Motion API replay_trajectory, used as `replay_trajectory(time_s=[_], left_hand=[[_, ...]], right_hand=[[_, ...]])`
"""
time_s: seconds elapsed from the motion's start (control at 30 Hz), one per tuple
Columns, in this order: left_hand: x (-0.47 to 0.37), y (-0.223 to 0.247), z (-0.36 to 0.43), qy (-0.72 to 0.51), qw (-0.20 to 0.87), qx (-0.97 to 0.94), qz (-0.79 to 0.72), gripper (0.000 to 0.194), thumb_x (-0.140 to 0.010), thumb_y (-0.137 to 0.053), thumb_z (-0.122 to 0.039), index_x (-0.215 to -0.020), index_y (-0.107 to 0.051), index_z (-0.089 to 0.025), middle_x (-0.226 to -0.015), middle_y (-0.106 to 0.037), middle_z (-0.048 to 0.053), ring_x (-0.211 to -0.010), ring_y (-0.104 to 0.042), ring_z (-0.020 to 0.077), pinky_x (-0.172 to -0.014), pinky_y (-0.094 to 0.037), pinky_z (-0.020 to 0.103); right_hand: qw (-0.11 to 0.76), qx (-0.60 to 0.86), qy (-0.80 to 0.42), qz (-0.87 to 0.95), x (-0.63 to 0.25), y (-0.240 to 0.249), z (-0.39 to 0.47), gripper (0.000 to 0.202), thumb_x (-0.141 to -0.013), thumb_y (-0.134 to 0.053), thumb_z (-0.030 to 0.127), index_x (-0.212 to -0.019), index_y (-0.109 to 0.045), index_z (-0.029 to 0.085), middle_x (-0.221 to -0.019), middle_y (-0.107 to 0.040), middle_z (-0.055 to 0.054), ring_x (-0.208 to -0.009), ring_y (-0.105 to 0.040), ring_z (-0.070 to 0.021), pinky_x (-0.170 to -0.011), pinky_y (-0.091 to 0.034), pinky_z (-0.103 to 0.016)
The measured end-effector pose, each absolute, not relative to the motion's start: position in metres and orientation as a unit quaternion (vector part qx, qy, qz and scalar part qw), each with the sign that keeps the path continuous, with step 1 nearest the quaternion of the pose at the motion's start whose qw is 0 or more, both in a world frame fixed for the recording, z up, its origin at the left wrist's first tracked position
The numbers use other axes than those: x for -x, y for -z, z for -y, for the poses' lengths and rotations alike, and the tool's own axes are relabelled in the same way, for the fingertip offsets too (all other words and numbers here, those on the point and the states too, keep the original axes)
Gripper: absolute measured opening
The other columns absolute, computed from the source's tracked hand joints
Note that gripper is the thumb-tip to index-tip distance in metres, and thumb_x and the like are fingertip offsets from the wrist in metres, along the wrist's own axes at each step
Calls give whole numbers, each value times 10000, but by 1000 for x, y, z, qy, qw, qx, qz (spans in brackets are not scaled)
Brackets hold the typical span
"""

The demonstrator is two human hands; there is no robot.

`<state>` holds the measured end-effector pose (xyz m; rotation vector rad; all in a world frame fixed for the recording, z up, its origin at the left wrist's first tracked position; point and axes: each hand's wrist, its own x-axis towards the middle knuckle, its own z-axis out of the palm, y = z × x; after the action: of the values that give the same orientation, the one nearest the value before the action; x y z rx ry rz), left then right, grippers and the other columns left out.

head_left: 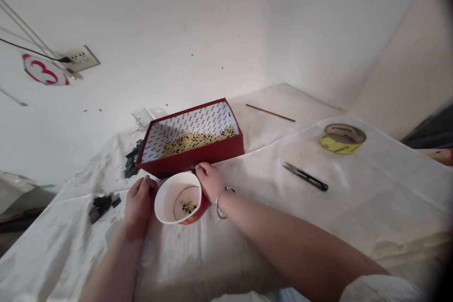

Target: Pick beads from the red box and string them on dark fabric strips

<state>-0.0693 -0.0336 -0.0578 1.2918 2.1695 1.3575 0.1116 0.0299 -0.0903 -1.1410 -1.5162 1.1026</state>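
Observation:
Between my hands stands a white paper bowl with a red outside, tilted toward me, with a few small yellow, black and green beads at its bottom. My left hand is at the bowl's left side with its fingers curled closed; what they hold, if anything, is hidden. On the right, my right hand has its fingers pressed together beside the bowl's rim, near the box; I cannot make out anything in them. Just behind, a dark red box with a patterned white lining holds many yellow and black beads.
Black thread snips and a yellow tape roll lie at the right on the white cloth. A thin brown stick is behind. Dark pieces and a clear cup are at the left.

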Motion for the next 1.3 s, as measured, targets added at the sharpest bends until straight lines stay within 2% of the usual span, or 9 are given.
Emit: replay_trajectory(time_s=[0.57, 0.77, 0.9, 1.0, 1.07, 1.17, 1.23, 1.3], left_hand=[[86, 71, 30, -475, 156, -473, -726, 354, -789, -436, -468, -583, -486, -184, -536, -474, -23, -545, -433, 122, -533, -341, 241], [84, 68, 36, -477, 160, -459, -732, 315, -783, -480, -472, -779, -587, -176, -656, -569, -2, -633, -506, 145, -565, -380, 243], [79, 59, 41, -479, 161, -469, -724, 275, -774, -534, -456, -817, -591, -191, -730, -604, -5, -691, -538, 146, -618, -408, 239], [71, 43, 42, -466, 160, -544, -680, 221, -767, -568, -413, -833, -604, -205, -741, -616, -2, -648, -550, 144, -578, -427, 248], [63, 28, 41, -440, 124, -638, -620, 160, -784, -562, -356, -817, -627, -215, -764, -629, 8, -682, -570, 156, -608, -452, 266], [49, 3, 35, -410, 15, -745, -526, 102, -772, -594, -275, -824, -668, -229, -822, -643, 29, -776, -593, 178, -686, -487, 297], [39, -13, 30, -404, -30, -778, -480, 132, -770, -601, -226, -877, -678, -239, -839, -639, 32, -781, -594, 172, -671, -499, 301], [32, -25, 25, -404, -75, -799, -439, 199, -755, -616, -152, -925, -676, -237, -828, -631, 24, -780, -588, 154, -680, -498, 299]], right_hand=[[499, 454, -500, 543, -115, 98, -28, 233, -781, -437, 355, -759, -611, 201, -745, -633, 3, -732, -566, -148, -686, -434, -261], [490, 456, -519, 532, -118, 91, -25, 233, -763, -468, 378, -748, -614, 197, -758, -640, -7, -758, -571, -166, -713, -426, -279], [473, 451, -530, 540, -119, 93, -27, 238, -774, -478, 388, -753, -615, 195, -753, -637, -5, -753, -566, -169, -700, -422, -279], [458, 454, -536, 545, -119, 93, -28, 230, -779, -491, 385, -749, -618, 195, -744, -635, -3, -743, -564, -168, -687, -417, -280], [451, 461, -537, 544, -120, 87, -27, 224, -784, -499, 381, -761, -623, 197, -748, -638, -3, -740, -562, -167, -686, -413, -281], [435, 465, -540, 550, -125, 64, -25, 205, -804, -493, 356, -740, -603, 196, -714, -609, 5, -701, -539, -146, -645, -396, -263], [407, 454, -543, 578, -130, 41, -21, 280, -840, -448, 367, -634, -526, 194, -554, -479, 31, -567, -456, -121, -540, -340, -250], [384, 421, -527, 630, -134, 17, -17, 273, -861, -444, 351, -650, -509, 191, -589, -459, 37, -587, -430, -107, -553, -326, -244]])
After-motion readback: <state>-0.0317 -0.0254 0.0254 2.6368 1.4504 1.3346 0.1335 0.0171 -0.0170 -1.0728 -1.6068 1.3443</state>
